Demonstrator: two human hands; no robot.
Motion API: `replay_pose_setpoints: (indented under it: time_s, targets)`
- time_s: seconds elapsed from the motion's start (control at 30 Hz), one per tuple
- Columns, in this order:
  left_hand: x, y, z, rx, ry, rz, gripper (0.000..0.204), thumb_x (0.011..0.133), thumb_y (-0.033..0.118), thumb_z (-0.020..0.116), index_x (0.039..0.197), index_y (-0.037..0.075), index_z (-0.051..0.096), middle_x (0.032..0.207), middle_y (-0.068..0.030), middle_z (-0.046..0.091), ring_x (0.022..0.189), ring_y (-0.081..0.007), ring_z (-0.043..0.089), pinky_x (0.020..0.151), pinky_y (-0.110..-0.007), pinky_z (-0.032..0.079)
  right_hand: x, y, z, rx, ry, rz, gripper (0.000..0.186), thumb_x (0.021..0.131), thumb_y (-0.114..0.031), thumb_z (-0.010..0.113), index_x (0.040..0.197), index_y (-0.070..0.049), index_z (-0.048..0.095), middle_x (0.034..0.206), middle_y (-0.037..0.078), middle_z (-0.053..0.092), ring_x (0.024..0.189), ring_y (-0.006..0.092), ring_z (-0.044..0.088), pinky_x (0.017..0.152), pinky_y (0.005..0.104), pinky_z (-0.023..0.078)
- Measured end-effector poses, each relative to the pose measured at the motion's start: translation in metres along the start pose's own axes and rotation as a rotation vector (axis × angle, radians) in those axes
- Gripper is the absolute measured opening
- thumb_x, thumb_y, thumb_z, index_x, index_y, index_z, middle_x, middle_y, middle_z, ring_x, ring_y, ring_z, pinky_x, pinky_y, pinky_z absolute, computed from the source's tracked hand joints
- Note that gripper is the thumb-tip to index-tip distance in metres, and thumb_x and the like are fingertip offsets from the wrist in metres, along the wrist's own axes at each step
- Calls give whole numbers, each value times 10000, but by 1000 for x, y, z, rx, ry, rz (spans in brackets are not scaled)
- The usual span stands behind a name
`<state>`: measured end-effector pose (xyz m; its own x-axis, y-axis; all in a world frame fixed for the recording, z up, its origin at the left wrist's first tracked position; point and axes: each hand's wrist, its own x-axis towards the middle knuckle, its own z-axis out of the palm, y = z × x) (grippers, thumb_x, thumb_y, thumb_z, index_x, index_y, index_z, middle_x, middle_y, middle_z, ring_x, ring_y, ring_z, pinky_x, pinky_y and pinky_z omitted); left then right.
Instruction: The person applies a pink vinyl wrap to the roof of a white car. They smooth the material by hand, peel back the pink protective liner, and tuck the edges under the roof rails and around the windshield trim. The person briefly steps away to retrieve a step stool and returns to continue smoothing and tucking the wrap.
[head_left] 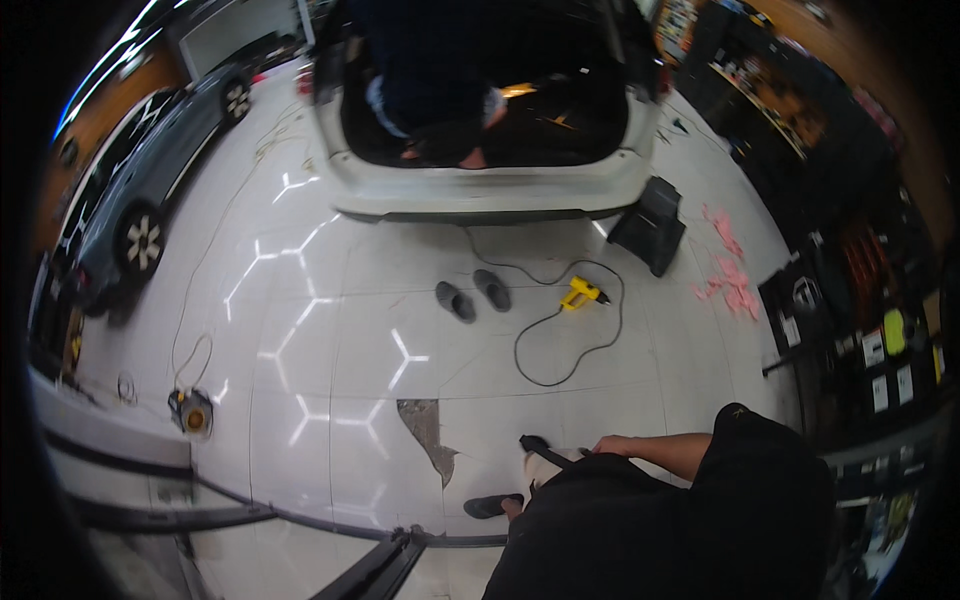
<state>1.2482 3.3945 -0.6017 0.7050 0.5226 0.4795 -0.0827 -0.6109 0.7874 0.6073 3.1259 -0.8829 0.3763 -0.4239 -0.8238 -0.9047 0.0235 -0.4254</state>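
My right hand (612,446) is held in front of my black shirt (660,530), its fingers curled in. Close to the fingertips is a narrow dark thing (565,459), lying across light-coloured trousers; whether the hand grips it I cannot make out. My left hand does not show. Under me a grey slip-on shoe (490,506) is on one foot. Ahead on the floor lies a yellow heat gun (582,293) with its black cord looped around it. A pair of empty grey clogs (472,298) stands to its left.
A person (430,80) kneels in the open rear of a white car (485,190). A black plastic panel (652,225) leans by its bumper, near pink scraps (735,290). A dark grey car (150,200) stands left. The floor has a broken patch (428,432); a metal frame (375,565) is near me.
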Motion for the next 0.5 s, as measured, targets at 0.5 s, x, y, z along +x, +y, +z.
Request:
replay_pose_setpoints:
  time_s: [0.5]
  targets:
    - [-582, -26, 3, 509, -1731, 606, 260, 969, 240, 596, 1029, 33, 742, 870, -160, 729, 788, -280, 714, 701, -424, 573, -166, 331, -61, 525, 627, 634, 351, 845, -274, 553, 820, 18, 746, 926, 257, 742, 842, 383, 734, 822, 477, 586]
